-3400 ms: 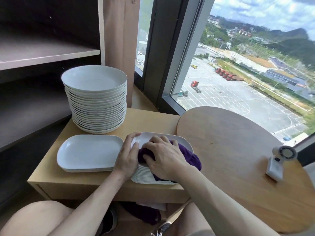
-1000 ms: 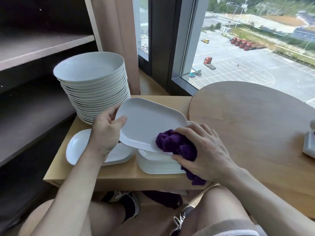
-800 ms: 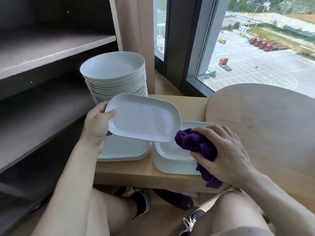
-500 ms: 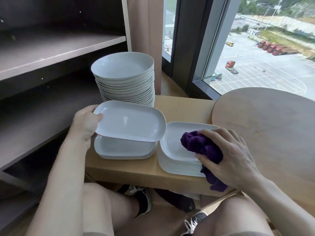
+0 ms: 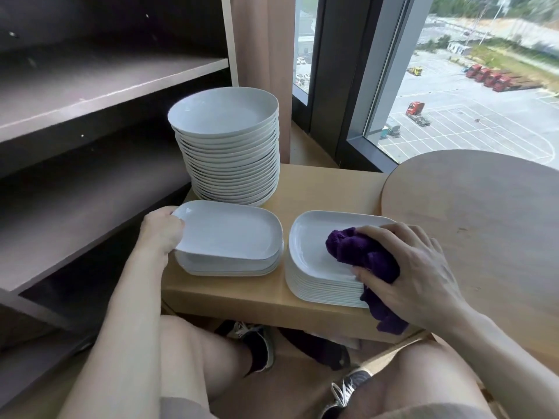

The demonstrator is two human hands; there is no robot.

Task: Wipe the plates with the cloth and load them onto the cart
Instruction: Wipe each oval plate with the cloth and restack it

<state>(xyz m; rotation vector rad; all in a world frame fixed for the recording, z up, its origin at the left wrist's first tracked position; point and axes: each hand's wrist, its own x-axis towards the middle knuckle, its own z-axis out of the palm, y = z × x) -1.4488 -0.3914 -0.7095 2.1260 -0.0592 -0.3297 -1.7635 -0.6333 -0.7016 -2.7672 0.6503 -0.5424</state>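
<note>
Surface: light wood, low, in front of the seated person's knees.

- 11 o'clock on the surface: tall stack of round plates, white, plain, unmarked on the faces that show.
- 8 o'clock: short stack of white rectangular plates with rounded corners. The top plate lies on it, slightly askew to those below; whether it is fully seated cannot be told.
- Left hand: grasping the top plate at its 9 o'clock end, fingers curled over the rim.
- 4 o'clock: taller pile of rectangular plates, just beside the short stack with a narrow gap between.
- Right hand: clenched round a bunched purple cloth. The cloth rests on the uppermost plate of that pile, toward its 3 o'clock side, with a tail hanging over the near edge.

Surroundings: dark shelves at 9 o'clock of the view; a round wooden tabletop at 3 o'clock, overlapping the surface's end; a window at 1 o'clock over a car park with red trucks, too small to read any lettering.
</note>
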